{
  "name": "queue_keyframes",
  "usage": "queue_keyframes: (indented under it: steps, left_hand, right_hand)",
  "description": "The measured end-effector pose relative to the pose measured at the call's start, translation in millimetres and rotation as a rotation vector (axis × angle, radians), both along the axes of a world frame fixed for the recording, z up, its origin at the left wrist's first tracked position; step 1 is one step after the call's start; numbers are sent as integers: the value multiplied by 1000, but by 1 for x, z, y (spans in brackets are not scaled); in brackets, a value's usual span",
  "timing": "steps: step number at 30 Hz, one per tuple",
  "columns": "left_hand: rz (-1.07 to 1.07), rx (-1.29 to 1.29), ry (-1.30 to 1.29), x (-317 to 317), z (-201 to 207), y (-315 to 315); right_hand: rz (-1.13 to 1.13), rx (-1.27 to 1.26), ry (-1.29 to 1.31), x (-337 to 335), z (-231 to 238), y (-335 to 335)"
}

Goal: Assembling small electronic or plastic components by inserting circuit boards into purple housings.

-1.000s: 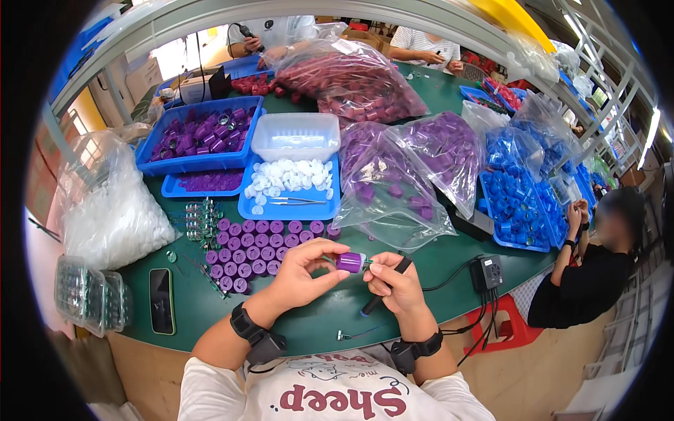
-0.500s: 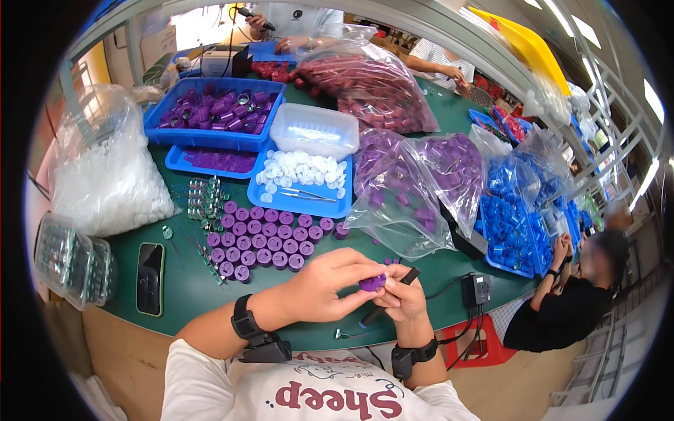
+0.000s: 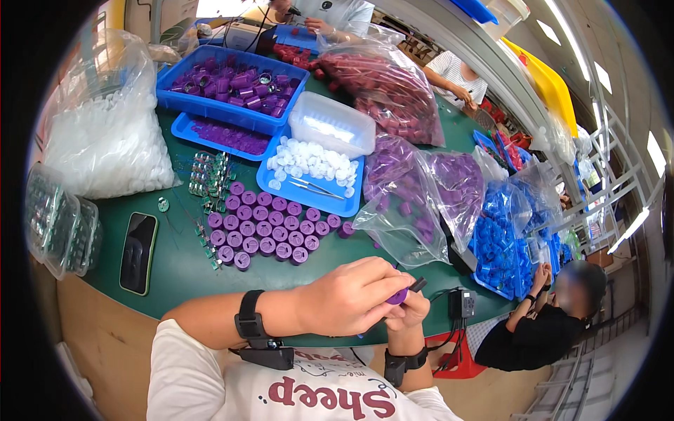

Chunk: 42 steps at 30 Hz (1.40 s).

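Just then, with the clock face centred on the hands and twelve at the table's far side, the left hand (image 3: pixel 342 295) had its thumb and fingers closed around a purple cap (image 3: pixel 397 297). The right hand (image 3: pixel 408 313) met it at three o'clock, its fingers curled around a black rod (image 3: pixel 418 285) whose end jutted up just beside the cap; some fingertips were hidden. The two hands touched or nearly did, above the near edge of the green table (image 3: pixel 186 281). More purple caps (image 3: pixel 267 228) stood in close rows at ten o'clock, with small wired circuit boards (image 3: pixel 208 175) just beyond them. A dark-screened phone (image 3: pixel 138 252) lay towards nine o'clock. At eleven, a shallow blue tray (image 3: pixel 302 197) held white discs (image 3: pixel 319 161) and metal tweezers (image 3: pixel 314 188), and farther along that line a deep blue bin (image 3: pixel 221 112) was filled with purple parts. Clear bags of purple pieces (image 3: pixel 404 196) slumped around twelve, a bag of red pieces (image 3: pixel 382 84) behind them. Blue parts (image 3: pixel 495 245) were piled at two o'clock, a black adapter (image 3: pixel 462 304) sat near three, and slightly past three a co-worker in black (image 3: pixel 530 337) kept both hands together.
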<state>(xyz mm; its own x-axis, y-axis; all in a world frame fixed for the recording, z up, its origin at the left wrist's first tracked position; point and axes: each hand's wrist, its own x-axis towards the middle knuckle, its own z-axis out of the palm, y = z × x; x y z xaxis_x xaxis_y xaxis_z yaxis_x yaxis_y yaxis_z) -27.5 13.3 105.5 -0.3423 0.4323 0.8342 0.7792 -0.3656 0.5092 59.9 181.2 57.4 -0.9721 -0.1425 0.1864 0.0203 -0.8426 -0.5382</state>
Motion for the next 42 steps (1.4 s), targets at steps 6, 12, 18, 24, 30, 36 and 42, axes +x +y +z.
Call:
queue_keyframes:
  steps: [6,12,18,24,30,36,42]
  left_hand:
    - [9,-27,-6,0,-3,-1]
    - [2,-73,-53,6,-4,-5]
    - [-51,-66,-64,6,-13,-7]
    - [-26,-110,-118,-4,-35,-2]
    - [185,-650,11,-9,-79,10]
    - [137,-583,-337,-6,-108,5]
    - [197,-548,-279,-5,-107,0]
  right_hand:
    - [16,67,-25,2,7,1]
    - [9,106,-10,2,-2,0]
    - [86,107,-19,5,9,-5]
    - [-134,609,-195,8,20,2]
    - [-176,1889,-19,-15,43,-19]
    - [-417,374,254,-15,52,1]
    - [-304,534,279,-37,20,-19]
